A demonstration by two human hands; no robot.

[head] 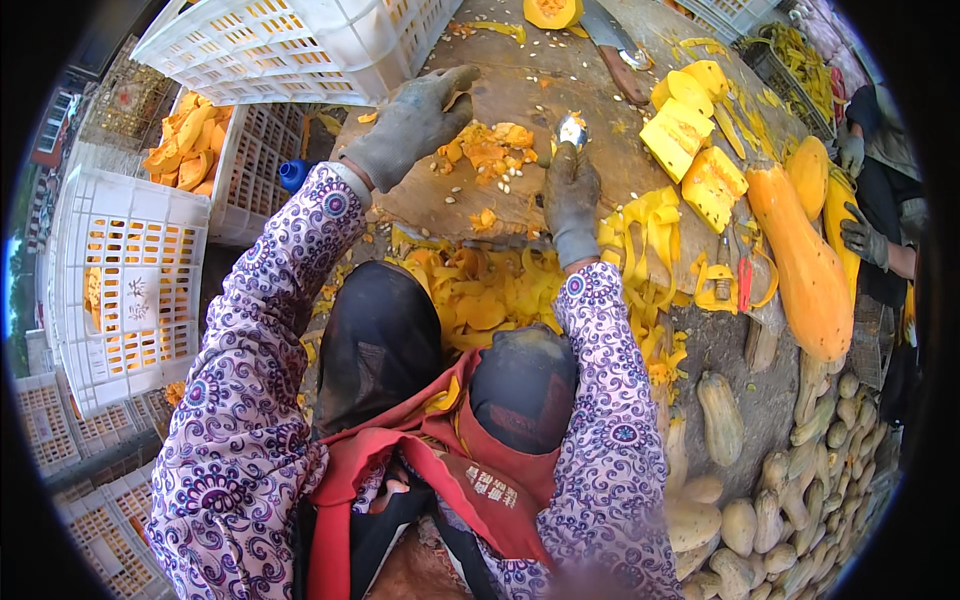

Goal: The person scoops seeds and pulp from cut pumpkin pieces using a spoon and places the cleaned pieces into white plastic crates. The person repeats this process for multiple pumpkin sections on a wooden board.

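Note:
My left hand [416,124], in a grey work glove, is near the lower corner of a tilted white plastic crate [300,49]. Nothing shows in it, and its thumb stands apart from the fingers. In my right hand [574,195], also gloved, is a metal spoon [574,130], its bowl smeared with orange pulp. Scooped pumpkin pulp and seeds [491,150] lie on the wooden board [517,90] between my hands. To the right are cut yellow pumpkin pieces [675,139], peeled, with seed hollows showing on some.
A cleaver [611,45] lies at the board's far side beside a halved pumpkin [553,12]. Yellow peelings [487,289] heap before my knees. A whole peeled pumpkin [799,262] and a red-handled peeler [744,283] lie right. A co-worker's gloved hand [866,236] touches another pumpkin. Crates [131,289] stand left.

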